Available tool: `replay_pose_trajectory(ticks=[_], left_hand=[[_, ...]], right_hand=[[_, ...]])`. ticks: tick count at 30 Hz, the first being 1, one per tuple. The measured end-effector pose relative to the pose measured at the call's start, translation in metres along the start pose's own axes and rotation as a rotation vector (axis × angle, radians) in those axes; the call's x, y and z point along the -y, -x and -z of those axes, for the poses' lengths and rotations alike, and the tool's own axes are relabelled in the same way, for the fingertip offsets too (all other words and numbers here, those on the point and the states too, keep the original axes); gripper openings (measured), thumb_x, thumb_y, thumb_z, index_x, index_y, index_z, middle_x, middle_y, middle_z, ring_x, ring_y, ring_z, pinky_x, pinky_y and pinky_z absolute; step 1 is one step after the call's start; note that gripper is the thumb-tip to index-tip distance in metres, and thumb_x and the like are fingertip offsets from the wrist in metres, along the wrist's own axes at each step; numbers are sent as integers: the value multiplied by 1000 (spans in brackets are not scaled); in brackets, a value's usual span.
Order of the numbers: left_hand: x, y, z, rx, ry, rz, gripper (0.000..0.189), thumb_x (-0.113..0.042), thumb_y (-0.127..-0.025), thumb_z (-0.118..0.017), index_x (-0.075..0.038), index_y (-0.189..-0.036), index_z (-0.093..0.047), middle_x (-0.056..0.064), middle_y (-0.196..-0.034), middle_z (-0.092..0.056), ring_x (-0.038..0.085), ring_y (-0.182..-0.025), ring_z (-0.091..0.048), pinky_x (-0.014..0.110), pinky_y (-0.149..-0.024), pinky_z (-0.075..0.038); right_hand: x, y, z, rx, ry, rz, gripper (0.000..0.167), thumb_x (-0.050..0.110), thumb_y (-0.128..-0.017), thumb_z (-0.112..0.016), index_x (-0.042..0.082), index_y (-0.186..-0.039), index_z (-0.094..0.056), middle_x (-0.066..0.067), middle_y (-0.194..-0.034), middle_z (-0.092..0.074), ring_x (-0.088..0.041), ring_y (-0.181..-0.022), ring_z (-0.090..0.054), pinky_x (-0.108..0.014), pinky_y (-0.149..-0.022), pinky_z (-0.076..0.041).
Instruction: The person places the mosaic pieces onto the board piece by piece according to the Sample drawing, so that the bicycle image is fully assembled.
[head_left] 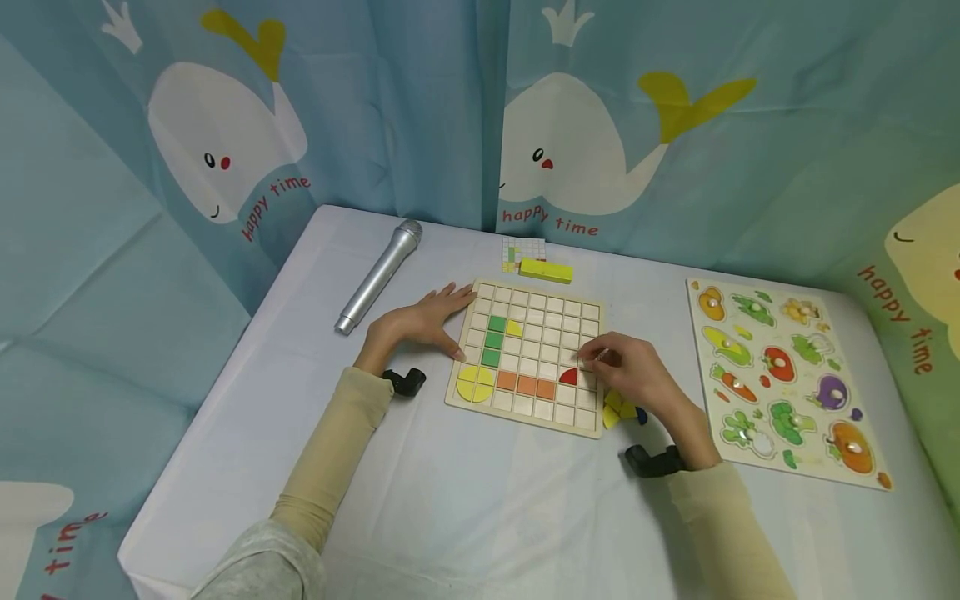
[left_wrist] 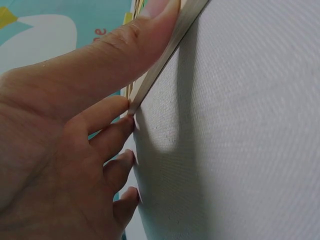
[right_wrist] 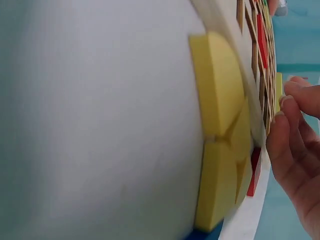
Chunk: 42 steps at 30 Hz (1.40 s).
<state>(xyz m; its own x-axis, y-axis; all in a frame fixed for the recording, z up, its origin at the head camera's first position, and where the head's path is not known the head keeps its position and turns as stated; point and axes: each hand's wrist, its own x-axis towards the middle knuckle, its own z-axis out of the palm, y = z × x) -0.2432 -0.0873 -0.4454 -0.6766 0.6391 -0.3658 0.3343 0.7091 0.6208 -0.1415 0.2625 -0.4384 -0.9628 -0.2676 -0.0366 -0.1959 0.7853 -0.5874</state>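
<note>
A wooden grid board (head_left: 525, 423) lies on the table. My left hand (head_left: 426, 321) touches its left side with fingers spread, the thumb (left_wrist: 145, 37) against the edge. Over the board's right side, my right hand (head_left: 630, 367) has its thumb and fingertips close together. No piece shows between them in the right wrist view. On the grid are a red quarter-round piece (head_left: 569, 377), green squares (head_left: 492, 340), orange squares (head_left: 527, 384), a yellow quarter piece (head_left: 514, 328) and a yellow circle of quarters (head_left: 476, 384). Loose yellow pieces (right_wrist: 220, 90) lie beside the board, below my right hand.
Behind the board lie a yellow block (head_left: 547, 271) and a small pattern card (head_left: 523, 250). A silver microphone (head_left: 380, 277) is at the left. To the right lies a vegetable puzzle board (head_left: 795, 379). A blue curtain (head_left: 442, 117) hangs along the table's back edge.
</note>
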Motion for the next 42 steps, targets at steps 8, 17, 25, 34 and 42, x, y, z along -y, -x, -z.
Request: replay_pose_trajectory(ticks=[8, 17, 25, 34, 42], left_hand=[[0, -1, 0, 1, 0, 8, 115, -28, -80, -89, -13, -167, -14, 3, -175, -2, 26, -161, 8, 47, -132, 2], [-1, 0, 1, 3, -6, -3, 115, -29, -81, -88, -11, -166, -14, 5, -175, -3, 27, -161, 8, 46, -131, 3], [-1, 0, 1, 3, 0, 4, 115, -29, -81, -88, -12, -166, -14, 5, -175, -2, 27, -161, 8, 46, -132, 3], [-1, -1, 0, 1, 7, 2, 115, -28, -80, -89, -12, -166, -15, 4, -175, -3, 26, -161, 8, 46, -132, 3], [-3, 0, 0, -2, 26, 34, 116, -28, -80, -89, -16, -167, -14, 1, -175, -2, 26, -161, 9, 48, -131, 2]], right_hand=[[-11, 8, 9, -2, 10, -85, 16, 6, -95, -72, 5, -110, -74, -13, -104, -72, -24, -85, -62, -31, -74, -52], [-27, 11, 16, -16, -18, -131, 21, 7, -95, -71, 5, -116, -72, -13, -104, -71, -26, -86, -65, -23, -66, -52], [-32, 10, 19, -9, -23, -222, 36, 12, -96, -71, -1, -129, -65, -23, -120, -65, -35, -100, -62, -29, -73, -51], [-40, 9, 17, -4, -9, -223, 33, 17, -95, -74, 0, -123, -68, -21, -118, -63, -30, -96, -59, -28, -74, -51], [-39, 10, 16, -44, -18, -201, 20, 9, -96, -70, 0, -113, -66, -18, -106, -71, -30, -92, -66, -22, -70, -52]])
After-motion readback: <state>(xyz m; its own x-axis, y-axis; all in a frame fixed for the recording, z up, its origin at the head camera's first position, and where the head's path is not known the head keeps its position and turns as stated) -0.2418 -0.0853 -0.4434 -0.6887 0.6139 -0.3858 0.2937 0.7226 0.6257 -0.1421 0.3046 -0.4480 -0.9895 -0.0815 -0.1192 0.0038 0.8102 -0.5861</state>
